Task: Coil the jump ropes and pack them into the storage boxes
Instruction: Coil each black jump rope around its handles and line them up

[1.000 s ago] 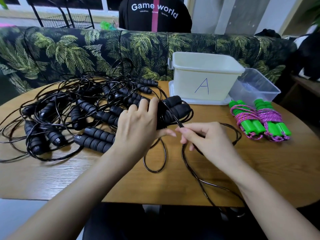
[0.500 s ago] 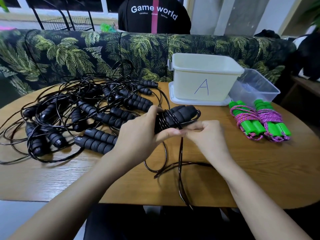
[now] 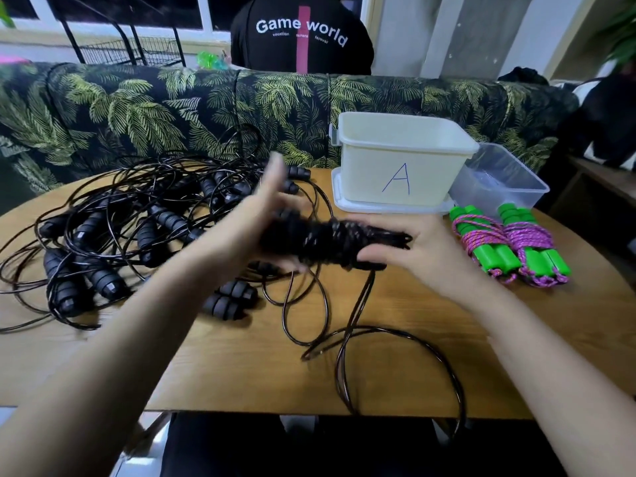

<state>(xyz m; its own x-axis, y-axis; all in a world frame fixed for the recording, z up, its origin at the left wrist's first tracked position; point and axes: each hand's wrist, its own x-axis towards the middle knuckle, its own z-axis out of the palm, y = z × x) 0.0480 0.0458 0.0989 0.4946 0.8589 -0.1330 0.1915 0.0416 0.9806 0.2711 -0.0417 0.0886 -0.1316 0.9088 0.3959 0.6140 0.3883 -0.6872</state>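
Note:
A black jump rope [image 3: 327,246], its two foam handles side by side with cord wound around them, is held above the wooden table [image 3: 241,370]. My left hand [image 3: 254,218], blurred, holds its left end with the thumb underneath and the fingers pointing up. My right hand [image 3: 416,256] grips the right end, thumb on the coils. The rope's loose cord [image 3: 395,335] drops from the bundle, loops over the table and hangs off the near edge. The white box marked A [image 3: 371,180] and a clear box [image 3: 499,184] stand open at the back right.
A tangled pile of black jump ropes [image 3: 137,218] covers the left of the table. Two coiled green-handled ropes [image 3: 509,249] lie at the right. A leaf-patterned sofa back [image 3: 137,108] runs behind the table, with a person in a black shirt [image 3: 303,39] beyond it.
The handle bundle has lifted off the table and carries more turns of cord. My right hand moved from pinching the cord to gripping the bundle's right end. My left hand's fingers rose.

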